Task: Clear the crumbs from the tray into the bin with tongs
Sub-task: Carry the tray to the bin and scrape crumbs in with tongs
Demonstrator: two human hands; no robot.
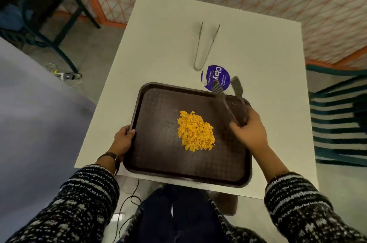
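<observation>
The fingers and thumb of the right hand [250, 129] curl around the handle end of one pair of dark tongs [228, 106]. Its two slotted heads stand apart above the far right corner of the tray and part of a purple disc. The fingers of the left hand [124, 137] wrap over the left rim of the single dark brown tray [178, 175], with the thumb on top of the edge. One heap of orange-yellow crumbs [195, 131] lies near the middle of the tray, between the two hands, with a few stray specks scattered around it. The tray sits on the near part of a white table [158, 44], and its near edge reaches the table's front edge. Just beyond the tray's far rim lies one round purple disc [215, 75] printed with the word "Clay". A second pair of tongs [198, 68], bare metal, rests farther back on the table with its arms spread. A watch [115, 158] is on the left wrist, and both arms wear black-and-white knitted sleeves [294, 199]. One green striped chair [337, 123] stands to the right of the table.
</observation>
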